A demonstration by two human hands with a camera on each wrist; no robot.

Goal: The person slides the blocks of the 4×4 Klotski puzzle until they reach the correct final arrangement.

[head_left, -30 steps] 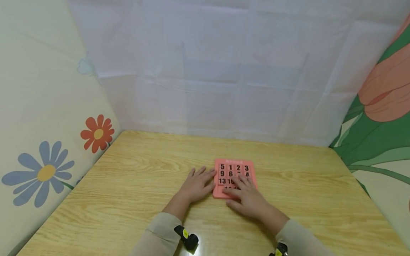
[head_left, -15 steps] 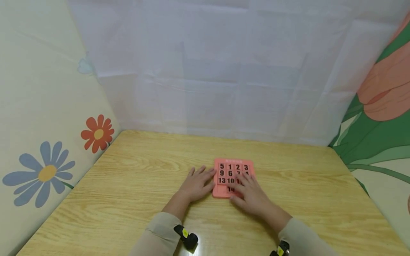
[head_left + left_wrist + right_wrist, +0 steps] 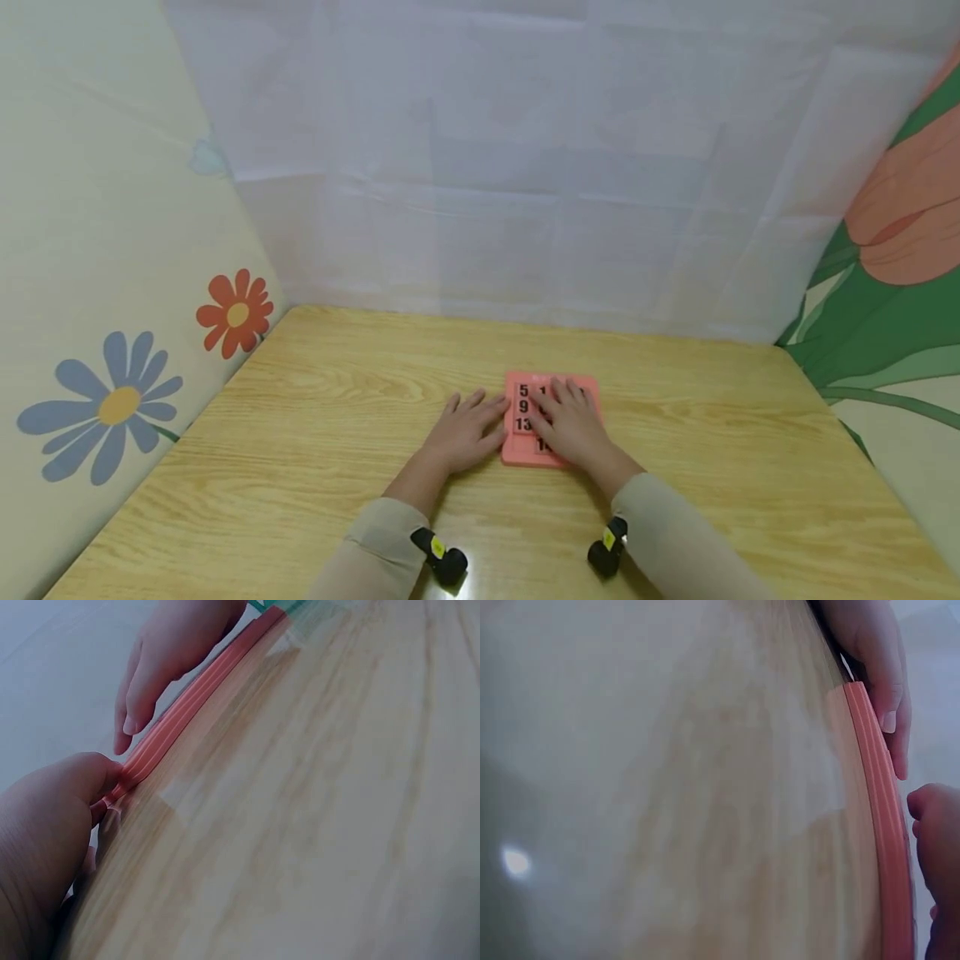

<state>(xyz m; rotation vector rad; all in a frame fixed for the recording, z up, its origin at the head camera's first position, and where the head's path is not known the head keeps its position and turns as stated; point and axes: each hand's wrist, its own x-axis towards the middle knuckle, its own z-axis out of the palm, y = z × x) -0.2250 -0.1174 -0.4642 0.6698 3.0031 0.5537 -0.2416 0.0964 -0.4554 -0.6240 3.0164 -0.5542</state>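
A pink number sliding puzzle (image 3: 517,452) lies flat on the table, its black numerals 5, 9 and 13 showing down the left column. The slot at its lower left corner holds no tile. Along the puzzle's left edge rests my left hand (image 3: 461,437), fingers spread out and thumb touching the side near the front corner. Above the tiles is my right hand (image 3: 576,429), with extended fingers reaching over the middle and right columns and hiding most of those numbers. In the right wrist view, the puzzle's ridged side (image 3: 881,817) runs beside that hand; whether its fingertips touch tiles I cannot tell.
The wood-grain table (image 3: 315,400) extends on both sides of the puzzle. A white cloth (image 3: 495,167) hangs behind it, with flower-printed panels (image 3: 67,250) at the sides. Black wrist cameras (image 3: 448,567) sit on both sleeves.
My right hand has moved left and farther up over the puzzle, now covering numbers that showed before. My left hand stays at the left edge.
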